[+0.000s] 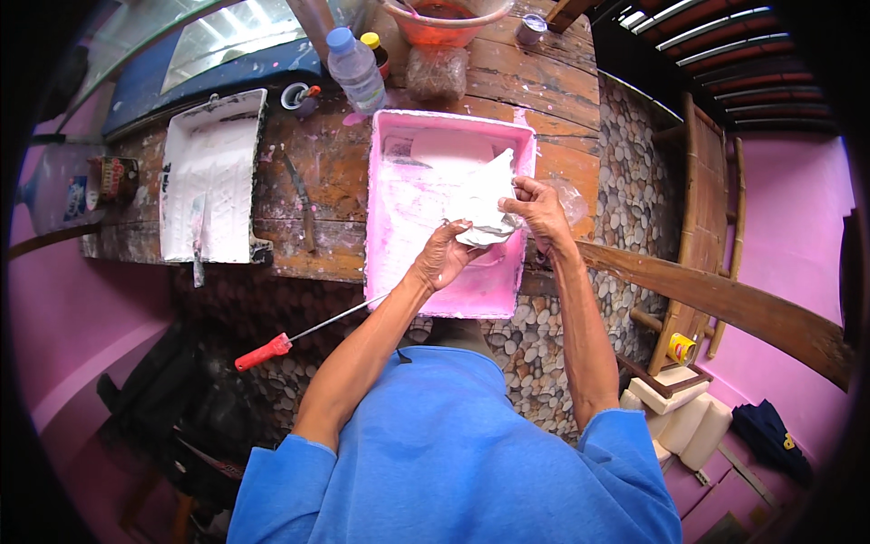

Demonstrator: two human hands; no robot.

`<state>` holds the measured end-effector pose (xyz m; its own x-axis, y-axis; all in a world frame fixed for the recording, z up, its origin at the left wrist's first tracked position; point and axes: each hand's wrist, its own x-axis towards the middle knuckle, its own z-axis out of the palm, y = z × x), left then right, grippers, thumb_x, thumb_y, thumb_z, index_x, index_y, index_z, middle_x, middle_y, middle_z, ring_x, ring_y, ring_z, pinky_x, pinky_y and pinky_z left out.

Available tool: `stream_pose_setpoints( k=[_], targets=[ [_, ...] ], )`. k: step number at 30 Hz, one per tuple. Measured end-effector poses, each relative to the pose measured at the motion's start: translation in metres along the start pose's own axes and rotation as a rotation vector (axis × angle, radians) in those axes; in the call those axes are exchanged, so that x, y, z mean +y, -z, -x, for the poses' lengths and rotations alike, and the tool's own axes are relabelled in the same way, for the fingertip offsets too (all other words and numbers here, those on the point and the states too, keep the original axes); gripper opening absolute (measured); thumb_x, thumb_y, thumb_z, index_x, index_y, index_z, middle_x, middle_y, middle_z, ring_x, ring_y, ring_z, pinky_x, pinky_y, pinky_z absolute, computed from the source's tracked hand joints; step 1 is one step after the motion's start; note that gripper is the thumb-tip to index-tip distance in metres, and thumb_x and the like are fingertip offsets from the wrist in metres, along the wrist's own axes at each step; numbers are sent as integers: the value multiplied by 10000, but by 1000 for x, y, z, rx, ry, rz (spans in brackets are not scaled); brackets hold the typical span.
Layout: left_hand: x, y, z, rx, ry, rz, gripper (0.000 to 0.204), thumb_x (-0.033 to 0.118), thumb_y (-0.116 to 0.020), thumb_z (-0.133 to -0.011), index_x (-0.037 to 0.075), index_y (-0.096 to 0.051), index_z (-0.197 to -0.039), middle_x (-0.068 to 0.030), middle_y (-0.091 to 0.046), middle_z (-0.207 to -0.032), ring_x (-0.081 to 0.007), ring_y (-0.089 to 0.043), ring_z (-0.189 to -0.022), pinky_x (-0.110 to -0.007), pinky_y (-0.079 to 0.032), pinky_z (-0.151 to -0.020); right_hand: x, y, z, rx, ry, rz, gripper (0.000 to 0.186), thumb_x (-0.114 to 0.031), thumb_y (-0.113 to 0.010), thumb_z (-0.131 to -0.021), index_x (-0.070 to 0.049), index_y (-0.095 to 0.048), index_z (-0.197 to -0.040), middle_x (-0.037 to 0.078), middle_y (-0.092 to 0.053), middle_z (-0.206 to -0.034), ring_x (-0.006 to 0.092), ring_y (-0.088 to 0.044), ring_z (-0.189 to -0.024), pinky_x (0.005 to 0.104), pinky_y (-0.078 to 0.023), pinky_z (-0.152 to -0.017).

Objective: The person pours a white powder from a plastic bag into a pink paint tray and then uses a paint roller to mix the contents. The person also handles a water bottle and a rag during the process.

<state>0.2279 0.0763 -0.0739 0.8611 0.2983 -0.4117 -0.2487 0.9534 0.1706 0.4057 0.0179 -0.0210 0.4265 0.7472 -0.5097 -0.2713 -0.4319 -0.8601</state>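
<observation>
The person, in a blue shirt (pixel 426 444), holds a crumpled white sheet (pixel 488 201) above the right half of a pink tray (pixel 388 245); whether it is cloth, paper or plastic cannot be told. The left hand (pixel 442 257) pinches the sheet's lower left edge between thumb and fingers. The right hand (pixel 542 214) pinches its right edge, thumb and forefinger together.

The tray is smeared with pink and white inside, and its near end juts past the edge of a worn wooden table (pixel 335 204). A roller handle with a red grip (pixel 263 352) slants away from the tray's near left side, its metal rod meeting the tray wall. Left of the tray lie a dark narrow strip (pixel 299 195) and, farther out, a white-coated tray (pixel 227 168) with a smeared tool (pixel 197 245) at its near end. Just beyond the pink tray's far left corner stands a clear bottle with a blue cap (pixel 356 77); an orange basin (pixel 444 29) is beyond its far edge. Clear crumpled plastic (pixel 571 199) lies just right of the pink tray, partly behind the right hand.
</observation>
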Motion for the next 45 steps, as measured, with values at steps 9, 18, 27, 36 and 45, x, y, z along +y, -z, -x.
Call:
stream_pose_setpoints(
  k=[9, 18, 27, 36, 45],
  targets=[
    [-19, -38, -10, 95, -51, -157, 285, 92, -610, -856, 30, -526, -1121, -75, -609, -1008, -169, -615, -918, -319, -540, -760, -19, 1, 5, 13, 98, 565, 298, -180, -712, -797, 43, -644, -983, 59, -635, -818, 82, -563, -727, 229, -455, -623],
    [-22, -34, -15, 123, 15, -206, 271, 162, -629, -862, 37, -543, -1086, -54, -594, -972, -128, -560, -902, -324, -467, -764, -11, 5, -1, -74, -359, 335, 353, -328, -685, -818, 22, -652, -854, 50, -581, -689, 119, -498, -586, 281, -398, -505],
    [-28, -14, -23, 190, 101, -510, 461, 284, -631, -857, -72, -490, -1113, -59, -545, -978, -93, -490, -879, -264, -430, -714, 11, -5, -10, -64, -419, 282, 606, -355, -677, -826, 146, -507, -1123, 213, -576, -1039, 214, -561, -891, 298, -480, -717],
    [-12, -32, -11, 85, 32, -730, 376, 324, -532, -907, -33, -621, -826, -26, -535, -707, -89, -478, -625, -259, -419, -525, 19, -19, -27, -230, -454, 263, 484, -276, -702, -795, 165, -569, -945, 184, -612, -850, 186, -569, -671, 326, -470, -519],
    [-31, -4, -20, 111, -196, -1023, 400, 296, -383, -947, -18, -546, -760, -58, -507, -637, -131, -475, -552, -320, -415, -491, 17, -36, -39, -81, -537, 393, 314, -238, -609, -854, 75, -624, -826, 107, -586, -681, 154, -529, -547, 318, -414, -428]
  ],
)
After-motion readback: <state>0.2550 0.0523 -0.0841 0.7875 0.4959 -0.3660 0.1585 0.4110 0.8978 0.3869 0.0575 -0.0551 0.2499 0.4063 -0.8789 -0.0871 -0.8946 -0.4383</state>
